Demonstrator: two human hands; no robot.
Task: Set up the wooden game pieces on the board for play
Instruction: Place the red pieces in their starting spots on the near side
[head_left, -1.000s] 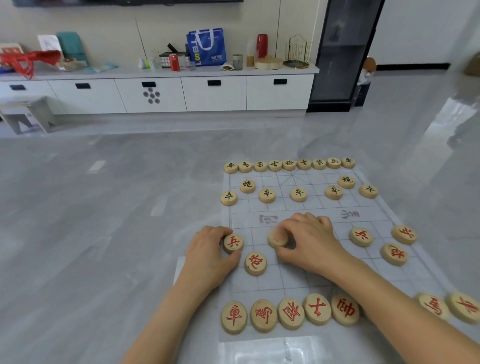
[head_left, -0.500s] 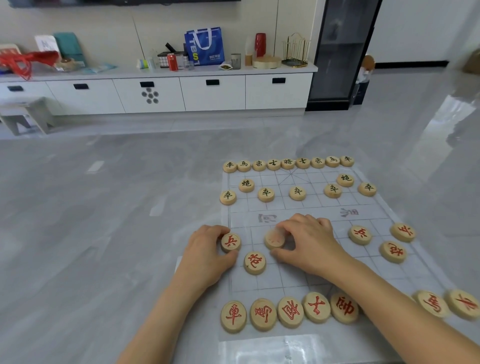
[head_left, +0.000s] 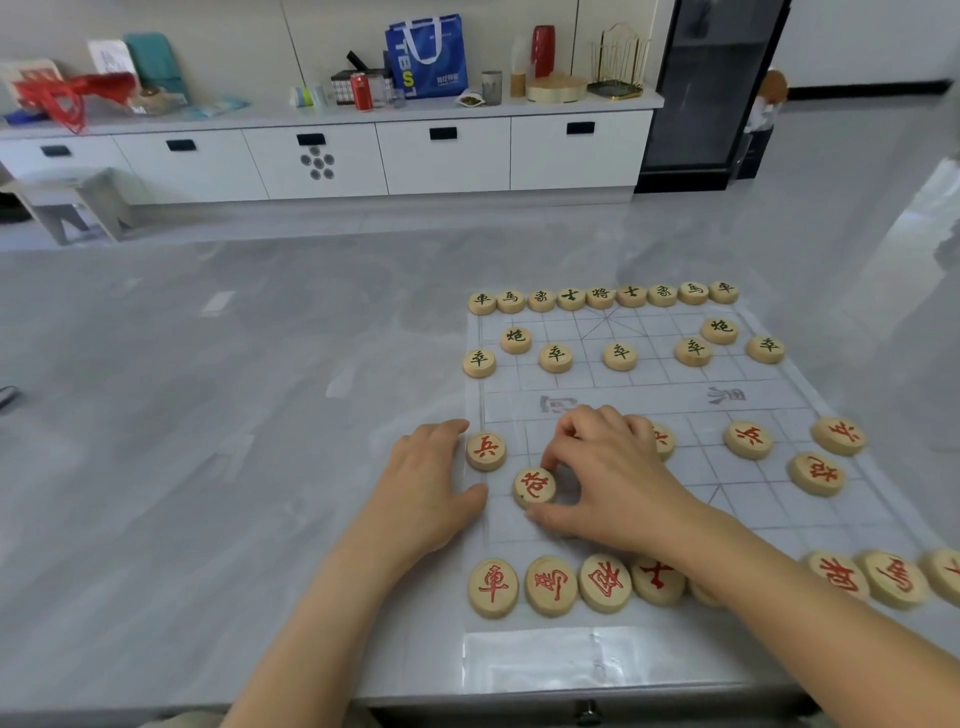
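Low over the board (head_left: 649, 395), the left grip (head_left: 426, 483) lies slack beside a red soldier piece (head_left: 485, 451). The curled right grip (head_left: 608, 478), just beside the cannon piece (head_left: 534, 486), half-covers another piece (head_left: 666, 441); whether it holds anything cannot be told.

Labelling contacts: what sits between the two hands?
Head view: two red-lettered pieces, upper piece by the left hand, lower piece by the right hand.
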